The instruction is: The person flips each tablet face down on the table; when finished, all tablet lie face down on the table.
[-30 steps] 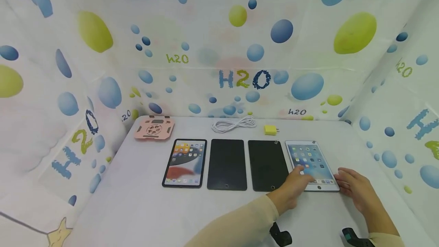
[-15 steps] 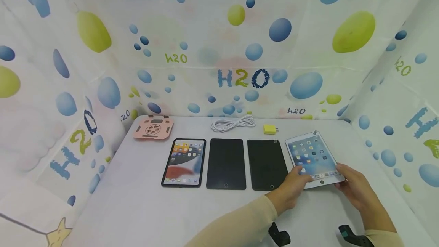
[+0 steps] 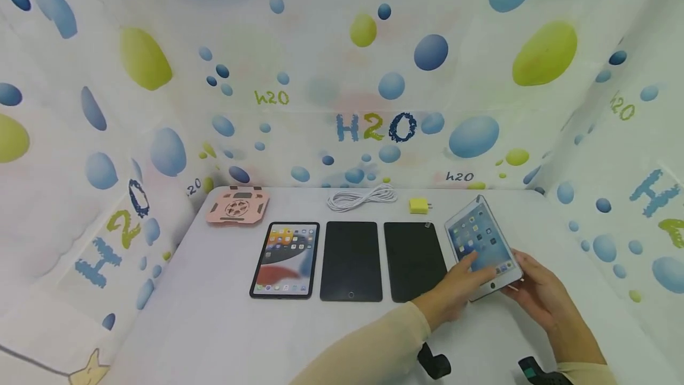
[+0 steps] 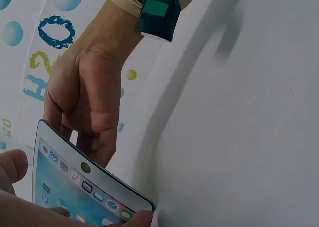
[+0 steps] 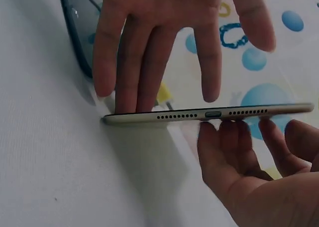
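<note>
A white tablet (image 3: 478, 242) with a lit screen of app icons is raised at a tilt at the right of the table. My right hand (image 3: 540, 290) holds it by its lower right side, fingers behind it. In the right wrist view the tablet's bottom edge (image 5: 199, 114), with port and speaker holes, shows above the right hand's (image 5: 259, 187) fingers. My left hand (image 3: 454, 293) reaches across the screen side with its fingers spread and straight, as the right wrist view shows. Part of that left hand (image 4: 25, 209) overlaps the screen in the left wrist view.
Left of my hands lie two black-screened tablets (image 3: 351, 261) (image 3: 414, 260) and a dark-framed tablet (image 3: 285, 260) with a lit screen. Behind them are a pink case (image 3: 238, 205), a coiled white cable (image 3: 362, 196) and a yellow charger plug (image 3: 419, 205). Patterned curtains (image 3: 299, 52) enclose the table.
The white tablet was flat on the table; my right hand has lifted and turned it leftward, tilted up. My left hand's fingers have spread over its screen.
</note>
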Available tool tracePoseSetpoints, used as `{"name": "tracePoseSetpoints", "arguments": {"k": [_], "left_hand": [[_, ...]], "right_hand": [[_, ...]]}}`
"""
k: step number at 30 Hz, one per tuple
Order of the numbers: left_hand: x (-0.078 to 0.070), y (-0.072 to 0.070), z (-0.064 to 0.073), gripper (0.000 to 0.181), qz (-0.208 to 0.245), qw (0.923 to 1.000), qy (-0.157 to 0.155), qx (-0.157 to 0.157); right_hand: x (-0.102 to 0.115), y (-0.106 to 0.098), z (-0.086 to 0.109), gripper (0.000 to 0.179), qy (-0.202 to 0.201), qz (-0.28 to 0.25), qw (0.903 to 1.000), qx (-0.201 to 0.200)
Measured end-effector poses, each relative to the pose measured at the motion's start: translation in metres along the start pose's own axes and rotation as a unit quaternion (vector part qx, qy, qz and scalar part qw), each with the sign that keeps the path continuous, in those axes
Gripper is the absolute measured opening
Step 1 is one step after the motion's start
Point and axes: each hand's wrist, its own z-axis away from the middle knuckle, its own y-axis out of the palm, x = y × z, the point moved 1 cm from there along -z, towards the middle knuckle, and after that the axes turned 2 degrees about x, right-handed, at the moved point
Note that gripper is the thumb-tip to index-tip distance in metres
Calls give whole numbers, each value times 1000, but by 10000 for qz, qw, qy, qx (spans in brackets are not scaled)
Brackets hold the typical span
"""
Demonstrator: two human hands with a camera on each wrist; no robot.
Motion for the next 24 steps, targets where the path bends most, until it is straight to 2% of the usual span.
{"name": "tracePoseSetpoints", "arguments": {"k": [4, 7, 10, 15, 18, 21, 24], "left_hand": [[6, -10, 1, 61, -69, 10000, 5, -27], [4, -12, 0, 58, -94, 10000, -4, -23], [1, -13, -2, 55, -45, 10000, -28, -23], [-6, -14, 0, 56, -107, 9999, -25, -123], [-11, -13, 2, 58, -128, 9996, 38, -251], [-15, -11, 3, 54, -35, 9992, 65, -381], [-20, -11, 4, 49, 23, 9990, 89, -443]], "right_hand": [[-12, 7, -4, 45, 332, 168, 9991, 199], [-15, 9, -7, 48, 568, 312, 9971, 399], [-18, 13, -10, 50, 790, 541, 9945, 429], [-22, 20, -12, 54, 988, 1264, 9871, 21], [-23, 25, -13, 48, 989, 1541, 9829, -165], [-23, 28, -13, 47, 947, 1621, 9822, -84], [-22, 31, -15, 56, 920, 1917, 9770, -158]]}}
